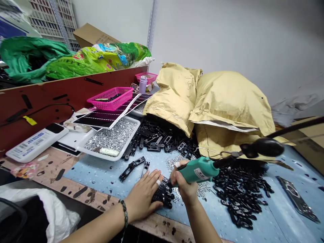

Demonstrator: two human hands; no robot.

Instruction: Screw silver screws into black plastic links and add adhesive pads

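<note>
My right hand (187,190) is wrapped round a teal electric screwdriver (196,170), whose dark tip points down and left towards black plastic parts (164,197). Flat on the left side of those parts lies my left hand (144,192), fingers stretched out. The screwdriver's exact contact point is hard to make out. Left of the hands, a long jointed black piece (131,168) rests on the blue mat. Small silver nuts (174,162) are scattered behind my right hand, and a heap of screws (204,189) lies to its right.
A white tray of metal pieces (118,133) stands at left, near a pink basket (112,98). Large tan paper sacks (230,101) block the back. Heaps of black parts lie behind (152,136) and at right (240,195). The screwdriver's cable (296,126) runs off right.
</note>
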